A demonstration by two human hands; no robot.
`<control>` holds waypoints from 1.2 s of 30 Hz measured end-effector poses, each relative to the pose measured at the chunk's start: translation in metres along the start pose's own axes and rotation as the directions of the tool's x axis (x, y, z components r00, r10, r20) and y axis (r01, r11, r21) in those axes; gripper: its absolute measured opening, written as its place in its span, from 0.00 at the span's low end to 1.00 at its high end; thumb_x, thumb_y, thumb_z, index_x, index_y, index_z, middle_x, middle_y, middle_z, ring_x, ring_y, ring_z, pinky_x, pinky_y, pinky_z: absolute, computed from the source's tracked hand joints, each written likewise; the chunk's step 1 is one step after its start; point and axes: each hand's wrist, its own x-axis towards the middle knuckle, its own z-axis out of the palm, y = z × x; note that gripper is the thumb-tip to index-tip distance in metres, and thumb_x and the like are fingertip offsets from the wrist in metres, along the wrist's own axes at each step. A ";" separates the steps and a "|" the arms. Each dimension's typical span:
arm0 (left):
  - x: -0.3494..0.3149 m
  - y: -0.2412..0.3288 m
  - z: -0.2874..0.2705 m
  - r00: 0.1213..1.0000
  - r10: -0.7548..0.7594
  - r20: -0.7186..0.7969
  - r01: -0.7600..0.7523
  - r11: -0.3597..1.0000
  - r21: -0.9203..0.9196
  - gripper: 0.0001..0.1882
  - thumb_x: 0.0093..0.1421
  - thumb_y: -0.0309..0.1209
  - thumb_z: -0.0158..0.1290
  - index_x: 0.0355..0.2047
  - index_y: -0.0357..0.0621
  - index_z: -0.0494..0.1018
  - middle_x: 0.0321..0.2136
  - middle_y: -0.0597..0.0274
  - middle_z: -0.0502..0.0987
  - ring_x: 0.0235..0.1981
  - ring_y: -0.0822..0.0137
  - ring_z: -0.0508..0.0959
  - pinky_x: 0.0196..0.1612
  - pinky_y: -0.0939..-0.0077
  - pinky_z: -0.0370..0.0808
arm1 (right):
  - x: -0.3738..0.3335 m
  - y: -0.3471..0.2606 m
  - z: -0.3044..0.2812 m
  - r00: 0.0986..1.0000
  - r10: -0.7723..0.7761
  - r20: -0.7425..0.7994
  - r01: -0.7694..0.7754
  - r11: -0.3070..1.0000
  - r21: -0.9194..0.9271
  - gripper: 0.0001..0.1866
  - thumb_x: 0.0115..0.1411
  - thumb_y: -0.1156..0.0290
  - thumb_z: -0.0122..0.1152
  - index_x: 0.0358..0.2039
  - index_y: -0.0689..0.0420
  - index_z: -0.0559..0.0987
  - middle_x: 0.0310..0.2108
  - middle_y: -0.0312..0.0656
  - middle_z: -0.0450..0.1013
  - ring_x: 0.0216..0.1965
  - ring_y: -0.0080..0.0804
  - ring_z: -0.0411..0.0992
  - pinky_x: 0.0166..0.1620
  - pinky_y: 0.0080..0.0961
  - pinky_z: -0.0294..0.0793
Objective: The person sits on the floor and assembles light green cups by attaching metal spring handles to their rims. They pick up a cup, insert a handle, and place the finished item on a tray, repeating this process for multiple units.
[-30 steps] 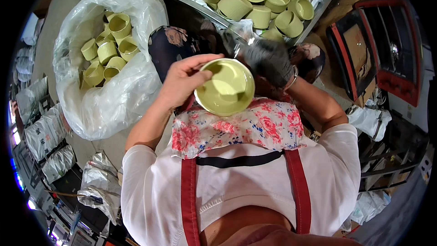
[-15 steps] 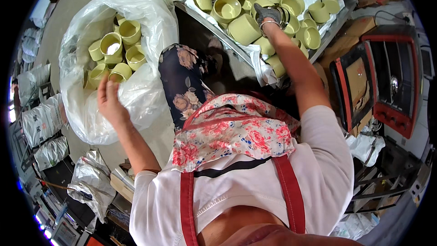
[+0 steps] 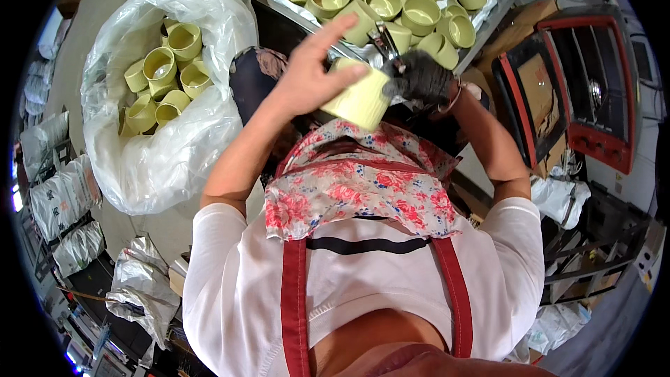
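A pale green ribbed cup (image 3: 359,101), slightly blurred, is tilted in front of my apron. My right hand (image 3: 422,77), in a dark grey glove, is closed at the cup's right side. The same hand holds a shiny metal hand tool (image 3: 382,42) with two arms; its exact kind is hard to make out. My bare left hand (image 3: 310,73) is at the cup's upper left, fingers spread, its thumb lying across the cup's upper edge. Beyond the hands, more green cups (image 3: 384,2) lie jumbled in a metal tray (image 3: 279,15).
On the left stands a large clear plastic bag (image 3: 101,98) with several green cups (image 3: 160,65) in it. At the right is a red-framed oven-like appliance (image 3: 593,91), its door open. Silver-white bags (image 3: 143,286) stand at the lower left.
My right hand has come back from the tray toward my body with the tool and a cup. My left hand has moved from the plastic bag rightward to that cup.
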 end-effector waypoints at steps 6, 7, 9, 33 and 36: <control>-0.035 -0.009 0.036 0.981 -0.057 0.186 0.053 0.998 0.025 0.30 0.50 0.31 0.54 0.53 0.37 0.59 0.51 0.53 0.63 0.53 0.64 0.63 0.55 0.73 0.58 | -0.035 0.015 0.050 0.989 -0.128 -0.070 0.109 0.968 -0.226 0.16 0.47 0.57 0.61 0.25 0.59 0.74 0.19 0.44 0.69 0.22 0.31 0.66 0.30 0.27 0.67; -0.037 -0.006 0.036 0.983 -0.058 0.175 0.054 0.998 0.024 0.28 0.50 0.31 0.54 0.52 0.37 0.60 0.50 0.54 0.64 0.51 0.64 0.65 0.53 0.73 0.61 | -0.036 0.019 0.055 0.990 -0.126 -0.069 0.112 0.978 -0.177 0.16 0.47 0.58 0.60 0.26 0.58 0.74 0.20 0.43 0.69 0.23 0.32 0.67 0.31 0.27 0.68; -0.045 -0.006 0.036 0.988 -0.094 0.122 0.094 0.996 0.006 0.26 0.49 0.31 0.55 0.49 0.38 0.63 0.46 0.53 0.67 0.47 0.64 0.68 0.50 0.73 0.64 | -0.036 0.025 0.065 0.990 -0.122 -0.063 0.117 0.990 -0.079 0.14 0.48 0.59 0.59 0.28 0.56 0.75 0.21 0.43 0.70 0.24 0.34 0.68 0.31 0.28 0.68; -0.075 -0.018 0.040 0.901 -0.250 -0.355 0.317 0.937 0.144 0.12 0.41 0.31 0.62 0.20 0.39 0.70 0.17 0.66 0.67 0.18 0.76 0.68 0.23 0.85 0.66 | -0.015 0.024 0.095 0.970 -0.214 -0.114 0.127 0.848 -0.514 0.15 0.57 0.58 0.47 0.41 0.50 0.72 0.27 0.47 0.70 0.27 0.42 0.69 0.28 0.35 0.68; -0.078 -0.023 0.038 0.883 -0.375 -0.282 0.389 0.921 -0.009 0.10 0.45 0.28 0.61 0.19 0.39 0.70 0.18 0.71 0.68 0.20 0.83 0.67 0.23 0.89 0.64 | -0.017 0.018 0.095 0.998 0.015 -0.059 -0.039 0.902 -0.431 0.14 0.56 0.60 0.49 0.40 0.52 0.72 0.25 0.46 0.69 0.26 0.41 0.69 0.28 0.34 0.68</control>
